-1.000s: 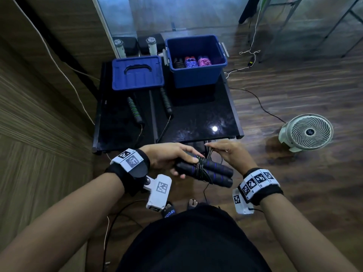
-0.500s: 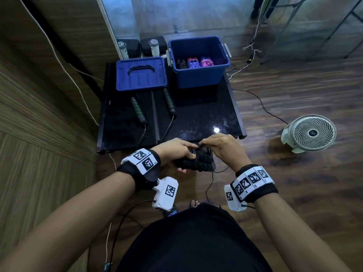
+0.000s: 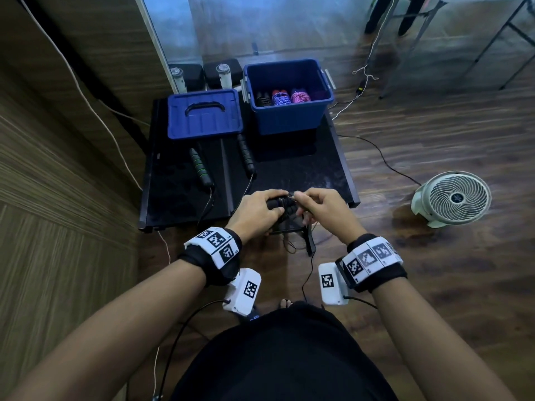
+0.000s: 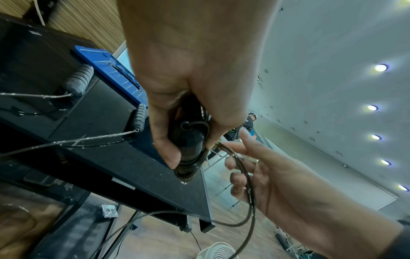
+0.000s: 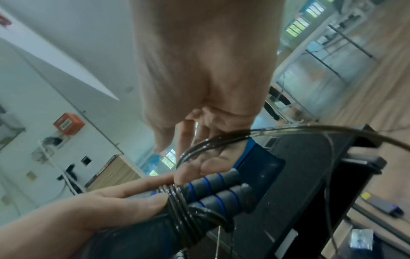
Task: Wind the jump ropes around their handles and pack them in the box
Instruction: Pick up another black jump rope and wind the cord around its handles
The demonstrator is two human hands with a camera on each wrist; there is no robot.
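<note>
My left hand (image 3: 260, 208) grips a pair of black handles with blue rings (image 5: 213, 194), held side by side with several turns of black rope (image 5: 184, 210) wound round them. My right hand (image 3: 315, 205) pinches the loose rope (image 4: 248, 189) just right of the handles; its free length hangs down (image 3: 307, 270). The blue box (image 3: 289, 117) stands open at the table's far right, with three wound ropes (image 3: 280, 98) inside. A second rope's green-ringed handles (image 3: 199, 169) lie unwound on the black table (image 3: 289, 175).
The blue lid (image 3: 204, 114) lies flat left of the box. A white fan (image 3: 453, 198) stands on the wooden floor to the right. Cables trail over the floor beyond the table. A wood-panelled wall runs close along the left.
Both hands have lifted the handles up and forward over the table's near edge. My right hand has carried the rope round the handles and now pinches it close to them.
</note>
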